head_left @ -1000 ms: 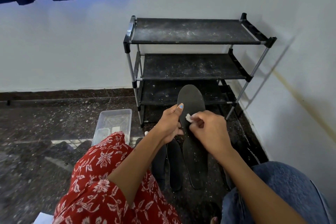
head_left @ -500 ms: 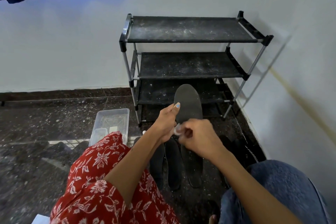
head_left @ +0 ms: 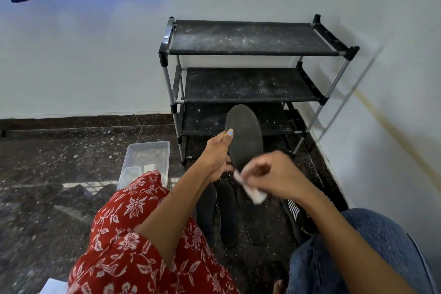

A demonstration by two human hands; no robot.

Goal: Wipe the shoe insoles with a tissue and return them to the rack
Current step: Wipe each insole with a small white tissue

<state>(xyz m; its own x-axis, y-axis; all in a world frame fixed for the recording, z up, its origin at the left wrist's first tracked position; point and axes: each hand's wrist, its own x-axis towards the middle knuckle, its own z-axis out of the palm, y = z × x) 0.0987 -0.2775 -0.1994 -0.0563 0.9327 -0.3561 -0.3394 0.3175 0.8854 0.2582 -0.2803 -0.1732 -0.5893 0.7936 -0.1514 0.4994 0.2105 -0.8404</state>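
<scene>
Wiping a dark insole in front of the shoe rack

The left hand (head_left: 216,159) grips the upright insole (head_left: 244,141) by its left edge; the right hand (head_left: 274,175) pinches a white tissue (head_left: 250,190) at its near end. The insole looks light and bendy, best held mid-length. Three more insoles (head_left: 226,215) lie on the floor (head_left: 71,162), near the rack (head_left: 248,38).

The right hand (head_left: 274,178) has slid down off the insole (head_left: 244,137) toward its lower end, and the tissue (head_left: 250,190) now trails out beneath the fingers.
</scene>
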